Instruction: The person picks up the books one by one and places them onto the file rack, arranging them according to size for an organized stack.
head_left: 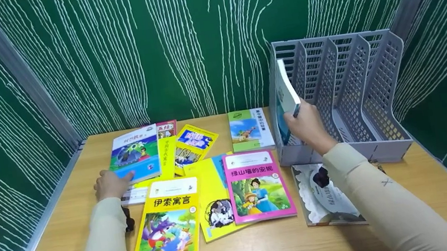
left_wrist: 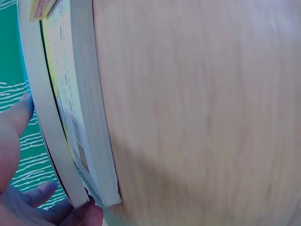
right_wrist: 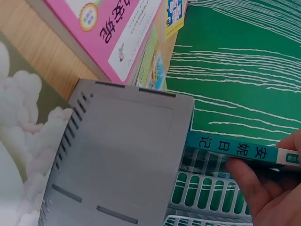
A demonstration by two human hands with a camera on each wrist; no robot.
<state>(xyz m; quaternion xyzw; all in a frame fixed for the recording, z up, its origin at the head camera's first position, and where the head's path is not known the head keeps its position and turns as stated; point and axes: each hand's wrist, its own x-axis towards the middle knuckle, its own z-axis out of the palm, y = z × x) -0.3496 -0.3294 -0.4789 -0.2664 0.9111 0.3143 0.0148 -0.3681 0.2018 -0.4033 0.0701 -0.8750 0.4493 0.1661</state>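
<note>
My right hand (head_left: 310, 127) grips a book with a teal spine (right_wrist: 230, 147), thumb on one side. That book stands upright, partly inside the leftmost compartment of the grey file rack (head_left: 343, 151). At the left, my left hand (head_left: 112, 184) pinches the near-left corner of a blue-and-white book (head_left: 134, 154), thumb on its cover and fingers at its edge. Beneath it lie a yellow book (head_left: 168, 154) and a white-edged book (left_wrist: 96, 113). In the left wrist view the fingers (left_wrist: 87, 214) reach the top book's corner.
A yellow fox-cover book (head_left: 167, 223), a pink book (head_left: 259, 185), another yellow book (head_left: 210, 187) and a green-and-white book (head_left: 250, 129) lie mid-table. A grey-white book (head_left: 315, 199) lies before the rack, partly behind the right forearm. Green white-streaked walls (head_left: 195, 38) enclose the table.
</note>
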